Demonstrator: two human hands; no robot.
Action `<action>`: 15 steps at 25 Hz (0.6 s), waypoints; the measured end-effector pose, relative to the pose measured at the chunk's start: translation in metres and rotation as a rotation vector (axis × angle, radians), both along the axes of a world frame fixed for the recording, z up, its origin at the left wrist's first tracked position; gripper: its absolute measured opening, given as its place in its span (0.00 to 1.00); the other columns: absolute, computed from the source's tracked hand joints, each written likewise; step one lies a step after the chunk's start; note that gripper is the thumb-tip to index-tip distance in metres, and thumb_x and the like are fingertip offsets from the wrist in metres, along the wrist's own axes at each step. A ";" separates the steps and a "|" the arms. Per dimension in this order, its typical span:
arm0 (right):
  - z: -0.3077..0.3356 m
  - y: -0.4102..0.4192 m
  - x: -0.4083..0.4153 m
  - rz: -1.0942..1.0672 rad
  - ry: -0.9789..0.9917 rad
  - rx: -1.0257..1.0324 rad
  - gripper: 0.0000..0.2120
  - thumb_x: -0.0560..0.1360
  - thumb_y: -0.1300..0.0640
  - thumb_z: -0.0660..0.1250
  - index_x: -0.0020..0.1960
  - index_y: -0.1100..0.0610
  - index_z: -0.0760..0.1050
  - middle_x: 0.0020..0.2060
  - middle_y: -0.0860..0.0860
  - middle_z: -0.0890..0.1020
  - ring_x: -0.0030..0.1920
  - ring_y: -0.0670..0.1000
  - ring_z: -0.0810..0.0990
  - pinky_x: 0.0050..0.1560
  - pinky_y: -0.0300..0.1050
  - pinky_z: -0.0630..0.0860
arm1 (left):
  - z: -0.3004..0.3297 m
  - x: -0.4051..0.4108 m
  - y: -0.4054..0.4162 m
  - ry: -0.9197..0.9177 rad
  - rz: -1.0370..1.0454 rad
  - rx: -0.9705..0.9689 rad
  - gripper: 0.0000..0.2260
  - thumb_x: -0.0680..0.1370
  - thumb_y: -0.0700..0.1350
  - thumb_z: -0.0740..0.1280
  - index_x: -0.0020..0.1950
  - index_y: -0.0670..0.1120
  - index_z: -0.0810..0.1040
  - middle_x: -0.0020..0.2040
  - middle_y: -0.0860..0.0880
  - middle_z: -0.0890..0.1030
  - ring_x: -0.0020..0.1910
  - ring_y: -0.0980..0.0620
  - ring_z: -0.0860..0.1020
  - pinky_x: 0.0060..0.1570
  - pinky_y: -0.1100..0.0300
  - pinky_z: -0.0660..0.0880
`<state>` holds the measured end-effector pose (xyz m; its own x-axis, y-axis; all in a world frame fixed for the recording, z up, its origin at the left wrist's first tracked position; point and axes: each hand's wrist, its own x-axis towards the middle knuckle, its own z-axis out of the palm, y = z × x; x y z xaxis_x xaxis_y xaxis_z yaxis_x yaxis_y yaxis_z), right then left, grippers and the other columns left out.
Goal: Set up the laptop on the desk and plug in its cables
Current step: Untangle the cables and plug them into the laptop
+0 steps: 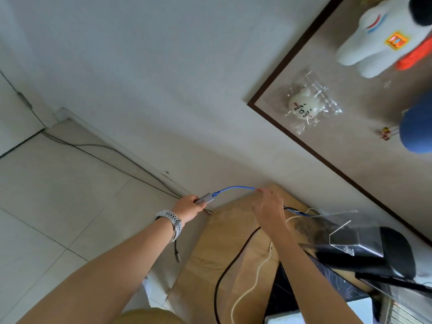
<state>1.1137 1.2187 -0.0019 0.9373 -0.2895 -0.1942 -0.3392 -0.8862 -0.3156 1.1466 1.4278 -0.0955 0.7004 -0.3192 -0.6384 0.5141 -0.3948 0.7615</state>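
Both hands share the blue cable [233,188] — the left hand [188,205] has its grip closed round the grey adapter [205,198] at the cable's end, the right hand [268,206] pinches the cord further along. It arcs between them above the far corner of the wooden tabletop [224,242]. Light and limp, I judge — best held at the rigid adapter body, not the soft cord.

- white plush toy [383,36] with orange patch, top right on brown-framed board [292,52]
- small white figure in clear plastic bag [306,105] below-left of it
- blue rounded object [417,127] at right edge
- pale floor tiles [46,195] on left
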 end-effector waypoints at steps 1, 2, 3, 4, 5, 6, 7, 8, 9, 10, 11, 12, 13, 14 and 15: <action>0.000 0.007 -0.006 0.038 0.070 0.121 0.12 0.72 0.64 0.66 0.55 0.60 0.78 0.51 0.56 0.80 0.51 0.50 0.78 0.58 0.46 0.71 | 0.004 -0.006 0.000 0.048 0.092 -0.008 0.08 0.79 0.45 0.62 0.43 0.42 0.75 0.31 0.48 0.72 0.28 0.52 0.68 0.31 0.60 0.64; 0.005 0.016 -0.015 0.091 0.205 0.253 0.09 0.73 0.65 0.65 0.52 0.61 0.79 0.47 0.55 0.82 0.45 0.44 0.80 0.53 0.41 0.73 | 0.010 -0.013 0.000 0.126 0.190 -0.048 0.07 0.80 0.44 0.62 0.45 0.42 0.74 0.31 0.48 0.71 0.27 0.53 0.67 0.27 0.61 0.62; 0.009 0.024 -0.026 0.156 0.338 0.348 0.08 0.74 0.66 0.65 0.51 0.62 0.80 0.44 0.55 0.83 0.41 0.38 0.80 0.48 0.36 0.74 | 0.016 -0.021 -0.001 0.209 0.285 -0.116 0.06 0.80 0.43 0.60 0.46 0.42 0.73 0.31 0.48 0.70 0.26 0.54 0.66 0.25 0.62 0.59; 0.014 0.032 -0.040 0.224 0.436 0.396 0.08 0.75 0.64 0.65 0.51 0.62 0.81 0.44 0.54 0.83 0.40 0.37 0.80 0.48 0.32 0.74 | 0.024 -0.031 -0.003 0.271 0.365 -0.179 0.05 0.81 0.41 0.59 0.47 0.42 0.72 0.31 0.47 0.70 0.25 0.55 0.66 0.24 0.63 0.58; 0.015 0.037 -0.053 0.287 0.499 0.406 0.09 0.76 0.61 0.65 0.52 0.61 0.81 0.47 0.53 0.84 0.44 0.38 0.81 0.51 0.32 0.73 | 0.031 -0.039 -0.004 0.311 0.426 -0.231 0.04 0.81 0.40 0.58 0.48 0.42 0.71 0.32 0.46 0.71 0.24 0.55 0.66 0.24 0.64 0.58; 0.014 0.041 -0.067 0.340 0.539 0.407 0.09 0.76 0.58 0.65 0.53 0.59 0.81 0.50 0.52 0.85 0.50 0.42 0.81 0.55 0.35 0.72 | 0.038 -0.048 -0.006 0.343 0.476 -0.273 0.05 0.81 0.40 0.58 0.47 0.42 0.70 0.32 0.45 0.71 0.23 0.55 0.66 0.25 0.64 0.58; 0.015 0.045 -0.083 0.376 0.562 0.399 0.10 0.76 0.55 0.66 0.54 0.56 0.81 0.53 0.50 0.84 0.54 0.43 0.80 0.59 0.39 0.72 | 0.042 -0.059 -0.008 0.363 0.519 -0.311 0.06 0.82 0.39 0.57 0.46 0.42 0.70 0.33 0.44 0.71 0.20 0.56 0.66 0.25 0.64 0.59; 0.014 0.049 -0.099 0.389 0.574 0.403 0.10 0.76 0.53 0.66 0.53 0.54 0.81 0.54 0.48 0.84 0.56 0.44 0.80 0.61 0.42 0.72 | 0.047 -0.069 -0.010 0.383 0.558 -0.351 0.07 0.82 0.39 0.56 0.44 0.43 0.69 0.33 0.43 0.71 0.17 0.57 0.66 0.24 0.65 0.60; 0.012 0.050 -0.119 0.393 0.575 0.403 0.09 0.75 0.53 0.67 0.53 0.53 0.81 0.54 0.48 0.84 0.57 0.45 0.80 0.63 0.45 0.72 | 0.051 -0.083 -0.013 0.405 0.594 -0.396 0.08 0.82 0.39 0.56 0.43 0.43 0.68 0.32 0.43 0.70 0.14 0.58 0.64 0.22 0.66 0.60; 0.009 0.049 -0.136 0.393 0.568 0.392 0.09 0.75 0.53 0.67 0.53 0.53 0.81 0.53 0.48 0.84 0.57 0.46 0.80 0.63 0.46 0.73 | 0.055 -0.096 -0.015 0.426 0.621 -0.444 0.09 0.82 0.38 0.55 0.42 0.42 0.68 0.32 0.44 0.69 0.13 0.59 0.62 0.20 0.68 0.59; 0.009 0.049 -0.152 0.386 0.549 0.363 0.09 0.74 0.54 0.68 0.53 0.54 0.81 0.53 0.50 0.84 0.56 0.47 0.80 0.62 0.44 0.73 | 0.058 -0.108 -0.017 0.439 0.644 -0.493 0.10 0.82 0.38 0.54 0.42 0.42 0.67 0.32 0.44 0.68 0.13 0.59 0.60 0.19 0.68 0.58; 0.009 0.048 -0.168 0.365 0.520 0.361 0.09 0.75 0.55 0.68 0.52 0.56 0.81 0.52 0.51 0.84 0.55 0.48 0.80 0.58 0.41 0.73 | 0.061 -0.119 -0.019 0.446 0.669 -0.522 0.10 0.82 0.37 0.53 0.41 0.42 0.66 0.32 0.45 0.66 0.13 0.58 0.59 0.19 0.68 0.57; 0.011 0.047 -0.184 0.328 0.483 0.390 0.09 0.75 0.56 0.67 0.51 0.59 0.82 0.48 0.52 0.85 0.51 0.47 0.81 0.54 0.35 0.73 | 0.062 -0.129 -0.019 0.442 0.691 -0.538 0.11 0.82 0.36 0.52 0.41 0.42 0.66 0.32 0.45 0.66 0.13 0.58 0.59 0.19 0.68 0.56; 0.015 0.047 -0.200 0.282 0.442 0.440 0.09 0.76 0.57 0.66 0.49 0.61 0.81 0.43 0.52 0.85 0.46 0.46 0.81 0.48 0.31 0.72 | 0.063 -0.142 -0.020 0.437 0.698 -0.551 0.11 0.82 0.36 0.52 0.41 0.42 0.66 0.32 0.45 0.65 0.13 0.58 0.59 0.18 0.68 0.57; 0.019 0.047 -0.213 0.248 0.405 0.477 0.09 0.77 0.59 0.65 0.49 0.63 0.81 0.38 0.51 0.83 0.41 0.44 0.79 0.43 0.29 0.71 | 0.064 -0.154 -0.020 0.423 0.678 -0.530 0.09 0.82 0.36 0.52 0.42 0.41 0.66 0.33 0.45 0.66 0.15 0.57 0.61 0.17 0.69 0.58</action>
<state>0.9005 1.2656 0.0171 0.7914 0.1298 -0.5973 -0.3171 -0.7483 -0.5827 0.9923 1.4082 -0.0316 0.5867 -0.2510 -0.7699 0.7801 0.4303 0.4541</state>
